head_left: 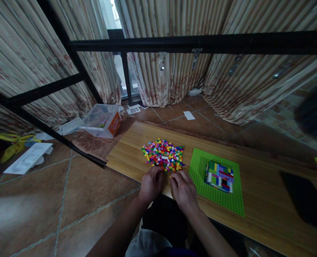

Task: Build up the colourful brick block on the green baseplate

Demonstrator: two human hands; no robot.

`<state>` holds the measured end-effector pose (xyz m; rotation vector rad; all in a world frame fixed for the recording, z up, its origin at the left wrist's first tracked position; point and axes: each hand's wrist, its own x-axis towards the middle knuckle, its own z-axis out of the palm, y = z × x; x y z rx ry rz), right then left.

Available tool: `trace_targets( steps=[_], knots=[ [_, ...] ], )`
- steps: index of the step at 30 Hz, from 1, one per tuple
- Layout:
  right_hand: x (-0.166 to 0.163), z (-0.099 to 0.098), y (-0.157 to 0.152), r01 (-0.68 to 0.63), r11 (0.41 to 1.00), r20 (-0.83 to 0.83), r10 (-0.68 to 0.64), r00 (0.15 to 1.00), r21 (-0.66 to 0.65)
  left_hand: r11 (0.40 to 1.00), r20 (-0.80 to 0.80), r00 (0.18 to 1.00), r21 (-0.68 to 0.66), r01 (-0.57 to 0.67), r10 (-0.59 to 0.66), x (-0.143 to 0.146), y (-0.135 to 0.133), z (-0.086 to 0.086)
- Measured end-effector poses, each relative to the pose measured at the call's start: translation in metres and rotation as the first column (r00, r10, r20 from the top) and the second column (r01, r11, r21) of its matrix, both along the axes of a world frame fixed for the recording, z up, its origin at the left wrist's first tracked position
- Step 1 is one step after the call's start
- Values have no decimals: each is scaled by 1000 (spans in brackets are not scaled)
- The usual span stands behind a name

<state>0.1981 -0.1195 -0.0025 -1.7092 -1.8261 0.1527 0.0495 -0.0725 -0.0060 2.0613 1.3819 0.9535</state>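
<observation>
A heap of small multicoloured bricks [163, 154] lies on a wooden table [257, 185]. My left hand [151, 184] rests at the near edge of the heap with its fingers curled. Beside it my right hand [183, 188] also has curled fingers, their tips touching the nearest bricks. What either hand holds is hidden. To the right lies a green baseplate [201, 166] carrying a blocky multicoloured brick build [219, 176].
A clear plastic tub [101, 120] with an orange label lies on the tiled floor beyond the table's left end. A black metal frame [174, 43] crosses in front of striped curtains. A dark flat object [302, 198] lies at the table's right end. Papers litter the floor.
</observation>
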Motion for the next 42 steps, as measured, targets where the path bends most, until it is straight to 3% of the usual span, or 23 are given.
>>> trace_targets(
  steps=[10, 16, 19, 23, 27, 30, 42],
  knots=[
    [0, -4, 2, -13, 1000, -61, 14, 998, 9, 1000, -19, 1000, -7, -7, 7, 0, 1, 5],
    [5, 13, -12, -44, 997, -188, 32, 982, -61, 999, -56, 998, 48, -10, 13, -2, 4, 1],
    [21, 25, -30, -2, 995, -313, -28, 949, -96, 998, -74, 997, 61, -5, 9, -2, 5, 0],
    [66, 32, -52, 123, 987, -399, -155, 904, -107, 998, -93, 996, 64, -9, 15, -3, 7, 0],
    [120, 30, -59, 332, 939, -364, -342, 866, -91, 997, -119, 992, 79, -21, 31, -2, 8, -1],
    [146, 28, -55, 411, 910, -314, -408, 857, -62, 996, -115, 993, 82, -25, 34, -2, 9, -2],
    [158, 18, -36, 348, 935, -207, -330, 921, 60, 996, -132, 991, 83, -27, 38, 0, 8, 1]
  ],
)
